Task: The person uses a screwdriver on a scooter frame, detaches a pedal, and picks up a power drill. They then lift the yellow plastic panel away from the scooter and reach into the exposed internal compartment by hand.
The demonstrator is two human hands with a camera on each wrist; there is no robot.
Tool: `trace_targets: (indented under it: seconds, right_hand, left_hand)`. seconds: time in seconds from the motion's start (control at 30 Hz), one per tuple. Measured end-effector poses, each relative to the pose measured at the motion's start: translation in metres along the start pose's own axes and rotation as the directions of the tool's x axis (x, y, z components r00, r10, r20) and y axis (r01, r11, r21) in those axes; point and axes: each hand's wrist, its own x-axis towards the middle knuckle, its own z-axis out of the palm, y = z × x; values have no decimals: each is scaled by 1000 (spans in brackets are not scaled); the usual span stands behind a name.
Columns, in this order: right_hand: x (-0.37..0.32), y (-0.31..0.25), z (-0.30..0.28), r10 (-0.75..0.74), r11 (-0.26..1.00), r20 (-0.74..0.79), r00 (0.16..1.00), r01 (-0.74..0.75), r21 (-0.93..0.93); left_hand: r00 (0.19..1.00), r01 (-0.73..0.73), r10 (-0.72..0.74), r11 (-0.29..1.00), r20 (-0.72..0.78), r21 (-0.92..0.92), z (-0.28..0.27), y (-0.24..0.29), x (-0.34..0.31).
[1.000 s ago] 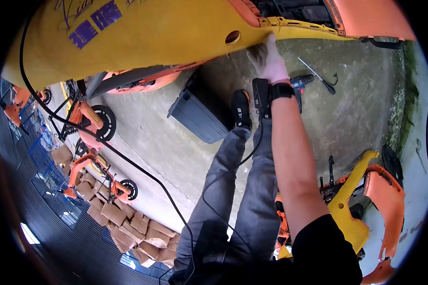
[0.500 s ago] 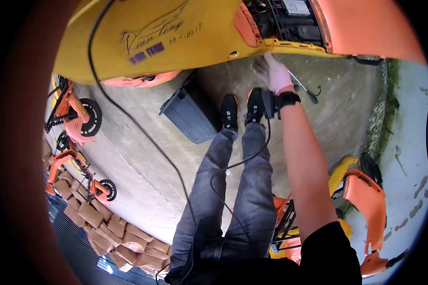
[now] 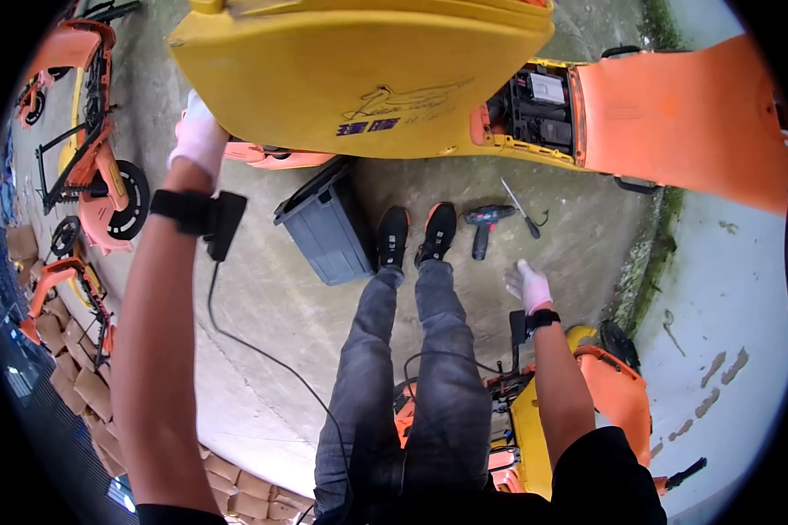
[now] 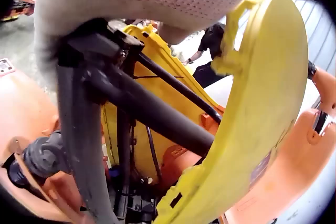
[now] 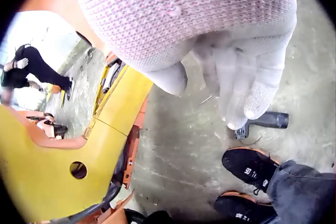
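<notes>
At the left end of a large yellow body panel (image 3: 324, 79), my gloved left hand (image 3: 200, 136) is partly hidden behind its edge. In the left wrist view the left hand (image 4: 142, 3) grips the top of a black tubular frame (image 4: 84, 113), beside the yellow panel (image 4: 262, 108). My gloved right hand (image 3: 528, 287) hangs over the floor below the cordless drill, touching nothing. Its fingers are loosely extended in the right wrist view, where the hand (image 5: 210, 35) is above the drill (image 5: 268, 120).
A grey bin (image 3: 324, 232) stands left of my shoes. The drill (image 3: 484, 226) and a screwdriver (image 3: 521, 210) lie on the floor. An orange and yellow vehicle (image 3: 604, 385) is at lower right. Cables run from both wrists. Another person (image 5: 39, 66) is in the background.
My right hand has left the yellow panel's lower edge and moved back towards my body. My left hand has come into view at the panel's left end. The view has shifted left.
</notes>
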Motion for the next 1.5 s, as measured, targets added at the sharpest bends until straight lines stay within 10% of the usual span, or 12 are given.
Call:
trace_targets:
  seconds: [0.13,0.27,0.43,0.5,0.63,0.77,0.83,1.17,1.27,1.37,1.4,1.5]
  right_hand:
    - [-28,-21,-1,-44,997,-47,998,41,-72]
    - [-56,-81,16,-248,952,-64,967,231,-201]
    - [-125,-227,77,-747,610,-22,665,671,-422]
    - [-151,-278,109,-799,561,-12,601,738,-375]
    - [-170,-352,154,-890,314,153,429,822,-475]
    - [-169,-389,174,-823,313,166,543,678,-665]
    - [-181,-399,181,-587,568,180,789,560,-603]
    - [-170,-446,195,-196,478,151,969,229,-848]
    - [-149,-455,192,-219,148,240,946,275,-950]
    - [-150,-456,194,-176,313,186,967,234,-920]
    - [-117,-459,178,-156,-317,504,850,440,-840]
    - [-104,-461,184,11,-689,610,792,448,-569]
  left_hand:
    - [784,341,-613,559,-100,-756,22,108,-10]
    - [475,397,-880,208,6,-894,23,109,9]
    - [744,501,-666,608,-51,-616,28,57,11]
    - [938,262,-254,965,-237,2,37,41,5]
    - [907,335,-259,921,-331,198,43,80,6]
    - [870,493,-462,827,-173,269,17,136,14]
    - [839,542,-530,786,-126,299,14,145,15]
    - [803,589,-574,728,-157,352,8,171,14]
    - [810,579,-564,726,-162,370,8,175,15]
    - [810,576,-565,722,-154,384,6,180,17]
    - [806,581,-572,716,-152,387,6,180,18]
    - [791,599,-592,701,-152,387,8,178,19]
